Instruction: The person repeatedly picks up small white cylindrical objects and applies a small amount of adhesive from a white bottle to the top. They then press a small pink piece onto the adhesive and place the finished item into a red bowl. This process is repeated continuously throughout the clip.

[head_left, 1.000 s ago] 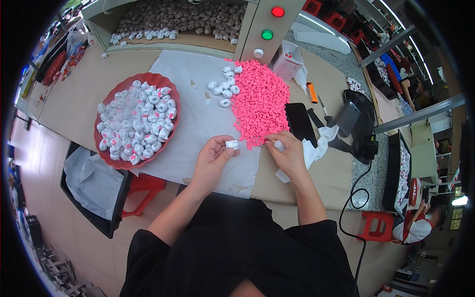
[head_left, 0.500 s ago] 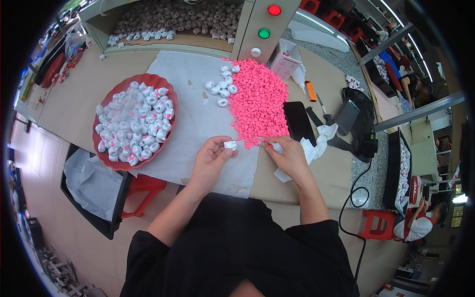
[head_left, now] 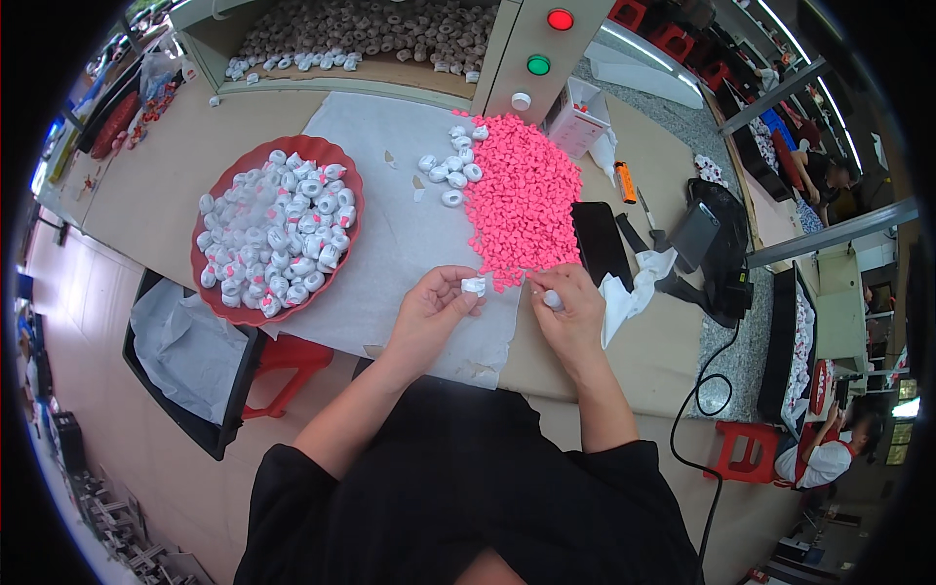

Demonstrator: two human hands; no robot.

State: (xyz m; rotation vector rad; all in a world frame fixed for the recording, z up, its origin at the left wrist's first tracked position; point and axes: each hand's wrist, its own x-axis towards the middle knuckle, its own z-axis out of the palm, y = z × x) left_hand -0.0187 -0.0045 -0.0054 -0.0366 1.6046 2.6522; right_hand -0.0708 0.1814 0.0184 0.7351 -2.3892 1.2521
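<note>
Left grip: nearly closed, white piece pinched | right grip: curled around white object; fingertip contents cannot be told | white piece held beside pink pile, over tabletop | holds unchanged since a second ago; same step judged underway

On the table, a bowl holding pieces sits left; a pile of bits lies to its right; beyond that, rightward, a phone; behind, a cabinet.
</note>
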